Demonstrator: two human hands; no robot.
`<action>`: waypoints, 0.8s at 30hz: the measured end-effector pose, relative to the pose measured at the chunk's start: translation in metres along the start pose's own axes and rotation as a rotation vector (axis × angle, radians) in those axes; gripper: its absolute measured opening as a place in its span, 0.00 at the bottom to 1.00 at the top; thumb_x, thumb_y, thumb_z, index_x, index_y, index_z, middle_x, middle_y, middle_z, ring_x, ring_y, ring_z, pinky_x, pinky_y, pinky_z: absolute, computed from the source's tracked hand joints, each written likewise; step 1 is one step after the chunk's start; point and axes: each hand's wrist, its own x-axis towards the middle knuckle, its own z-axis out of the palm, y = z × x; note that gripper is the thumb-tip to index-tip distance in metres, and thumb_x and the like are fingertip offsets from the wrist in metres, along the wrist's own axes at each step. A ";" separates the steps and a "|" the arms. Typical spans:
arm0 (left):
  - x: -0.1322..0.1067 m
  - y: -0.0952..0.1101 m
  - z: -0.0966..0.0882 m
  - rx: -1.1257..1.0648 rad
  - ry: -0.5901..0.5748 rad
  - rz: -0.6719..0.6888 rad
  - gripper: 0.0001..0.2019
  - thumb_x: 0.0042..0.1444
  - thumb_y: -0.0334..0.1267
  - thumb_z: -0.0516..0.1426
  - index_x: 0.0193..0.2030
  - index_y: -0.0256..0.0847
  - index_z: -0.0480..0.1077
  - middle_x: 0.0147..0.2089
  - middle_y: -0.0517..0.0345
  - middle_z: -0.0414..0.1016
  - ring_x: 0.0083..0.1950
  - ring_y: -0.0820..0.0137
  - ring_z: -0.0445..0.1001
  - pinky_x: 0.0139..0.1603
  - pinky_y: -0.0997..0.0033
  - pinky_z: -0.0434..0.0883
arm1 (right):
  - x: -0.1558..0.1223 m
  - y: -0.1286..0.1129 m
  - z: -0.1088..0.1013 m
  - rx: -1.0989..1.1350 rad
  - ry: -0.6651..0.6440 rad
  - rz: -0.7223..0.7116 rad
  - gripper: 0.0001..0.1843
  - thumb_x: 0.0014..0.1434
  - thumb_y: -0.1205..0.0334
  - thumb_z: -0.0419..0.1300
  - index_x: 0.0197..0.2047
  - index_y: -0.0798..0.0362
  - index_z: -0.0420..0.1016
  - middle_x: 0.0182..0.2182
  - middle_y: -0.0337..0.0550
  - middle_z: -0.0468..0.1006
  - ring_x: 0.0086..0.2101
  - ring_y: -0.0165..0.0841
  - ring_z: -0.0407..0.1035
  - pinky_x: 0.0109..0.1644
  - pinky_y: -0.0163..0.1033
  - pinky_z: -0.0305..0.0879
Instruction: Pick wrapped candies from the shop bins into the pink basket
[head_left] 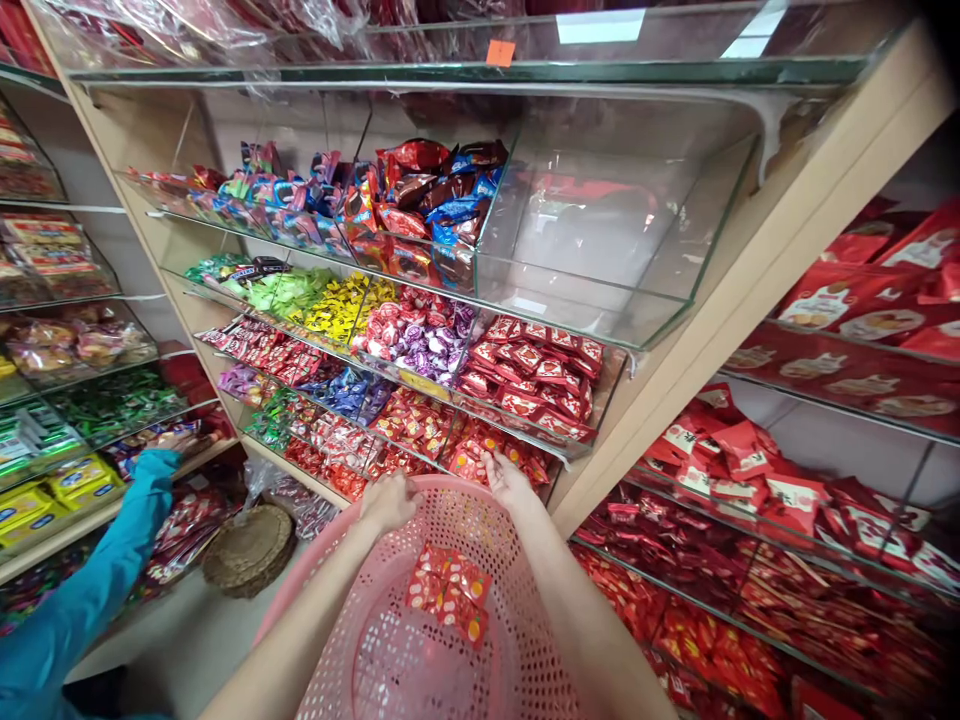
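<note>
A pink perforated plastic basket [360, 620] stands in front of me, with several red candy packets [448, 590] lying inside. My left hand [388, 503] is closed at the basket's far rim, its fingertips partly hidden. Just past that rim, my right hand [511, 484] reaches into the low glass bin at the right, thumb and fingers closed on a red candy packet [474, 462]. More red packets with orange and white marks fill that bin around the fingers.
Glass-fronted shelves hold wrapped sweets [427, 335] in separate bins. Red bags [750, 470] fill shelves on the right. At left, another person's blue sleeve [142, 510] reaches to a shelf. A round woven stool [250, 550] stands on the floor. A wooden upright [720, 330] divides the shelves.
</note>
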 end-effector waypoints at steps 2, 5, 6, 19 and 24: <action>0.000 -0.001 0.001 0.000 0.007 -0.002 0.16 0.51 0.50 0.49 0.34 0.45 0.74 0.43 0.55 0.74 0.44 0.63 0.71 0.43 0.67 0.64 | 0.003 0.000 0.002 0.024 0.026 -0.014 0.07 0.57 0.74 0.50 0.29 0.57 0.65 0.26 0.41 0.75 0.29 0.24 0.73 0.29 0.22 0.70; 0.001 -0.003 0.002 -0.008 0.010 0.009 0.16 0.51 0.50 0.49 0.32 0.44 0.74 0.43 0.56 0.73 0.43 0.63 0.71 0.42 0.67 0.64 | 0.006 0.000 0.004 0.043 0.056 -0.037 0.09 0.58 0.75 0.47 0.31 0.56 0.65 0.29 0.41 0.76 0.31 0.24 0.73 0.30 0.23 0.71; 0.001 -0.004 0.003 -0.006 0.011 0.013 0.17 0.52 0.50 0.49 0.31 0.44 0.74 0.43 0.55 0.73 0.43 0.63 0.71 0.41 0.67 0.64 | 0.005 0.000 0.004 0.043 0.057 -0.041 0.09 0.58 0.75 0.46 0.32 0.56 0.65 0.29 0.41 0.76 0.31 0.24 0.73 0.29 0.24 0.71; 0.003 -0.013 0.003 0.000 0.021 0.007 0.16 0.52 0.48 0.48 0.29 0.43 0.73 0.41 0.54 0.72 0.42 0.61 0.70 0.39 0.65 0.64 | -0.043 -0.005 -0.022 -0.171 -0.147 -0.212 0.09 0.49 0.64 0.63 0.29 0.57 0.65 0.20 0.40 0.74 0.21 0.27 0.71 0.23 0.26 0.69; 0.001 -0.010 0.004 -0.003 0.023 0.000 0.17 0.51 0.50 0.49 0.30 0.44 0.74 0.42 0.53 0.73 0.42 0.61 0.71 0.40 0.65 0.64 | -0.055 0.008 -0.040 -0.650 -0.443 -0.567 0.19 0.52 0.46 0.55 0.34 0.55 0.63 0.21 0.36 0.71 0.19 0.27 0.68 0.19 0.28 0.64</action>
